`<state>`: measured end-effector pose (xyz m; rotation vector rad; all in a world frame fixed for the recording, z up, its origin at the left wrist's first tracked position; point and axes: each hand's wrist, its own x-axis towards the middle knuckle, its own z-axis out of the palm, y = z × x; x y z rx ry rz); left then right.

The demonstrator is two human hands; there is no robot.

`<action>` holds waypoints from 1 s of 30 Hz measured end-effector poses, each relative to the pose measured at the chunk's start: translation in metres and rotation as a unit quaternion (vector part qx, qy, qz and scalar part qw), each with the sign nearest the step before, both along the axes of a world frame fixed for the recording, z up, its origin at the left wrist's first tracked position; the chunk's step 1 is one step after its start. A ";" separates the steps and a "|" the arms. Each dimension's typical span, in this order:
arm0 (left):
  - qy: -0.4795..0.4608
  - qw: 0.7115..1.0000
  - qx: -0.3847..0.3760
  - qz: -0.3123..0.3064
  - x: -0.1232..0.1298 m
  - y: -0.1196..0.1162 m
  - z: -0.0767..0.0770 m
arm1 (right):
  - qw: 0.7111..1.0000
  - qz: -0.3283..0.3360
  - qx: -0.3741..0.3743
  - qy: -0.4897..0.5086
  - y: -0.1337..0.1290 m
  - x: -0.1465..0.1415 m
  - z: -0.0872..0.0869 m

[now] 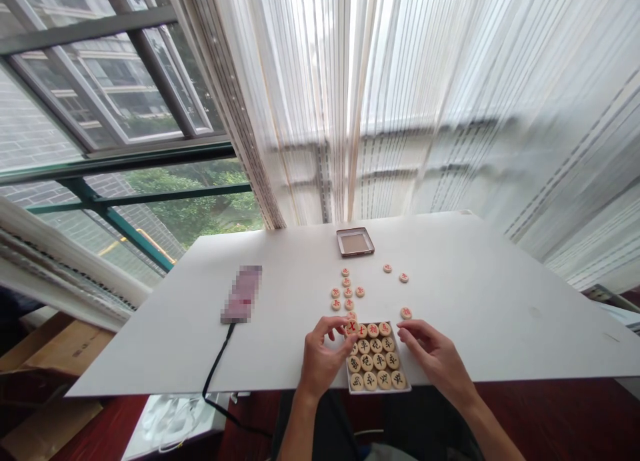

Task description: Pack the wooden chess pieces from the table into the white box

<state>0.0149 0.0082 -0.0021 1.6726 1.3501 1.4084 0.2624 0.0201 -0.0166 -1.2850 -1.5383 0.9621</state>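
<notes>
While our left hand (327, 354) pinches a round red-marked wooden piece (352, 327) at the far-left corner of a square white box (377, 391), our right hand (431, 353), fingers loosely parted, flanks it (a red-lettered wooden disc (406, 313) lies just beyond); a shallow brown-rimmed tray (355, 241) sits farther.

A white surface (480, 281) is spread wide across the scene. At its near edge, right of the middle, a shallow box (380, 391) is set down. Just beyond it, a cluster of at least 7 round pieces (348, 292) marked in red is laid out, and 3 more discs (406, 312) are scattered to the right. Near the far edge, a shallow open lid (355, 243) is placed. On the left, a pixelated flat object (242, 294) is seen, and a black cable (223, 345) is draped over the near edge.
</notes>
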 end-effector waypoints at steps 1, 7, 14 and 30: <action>0.001 1.000 -0.002 0.004 0.000 0.000 0.000 | 1.000 0.004 -0.004 0.002 0.000 0.000 0.000; 0.005 1.000 -0.006 0.015 0.002 -0.002 0.002 | 1.000 -0.011 -0.009 0.013 0.000 0.003 -0.001; -0.006 1.000 -0.012 -0.023 0.010 0.000 0.024 | 0.999 -0.008 -0.006 0.036 -0.001 -0.003 0.005; 0.011 0.995 0.003 -0.102 0.033 0.007 0.034 | 0.989 0.087 0.008 0.120 0.007 -0.037 0.032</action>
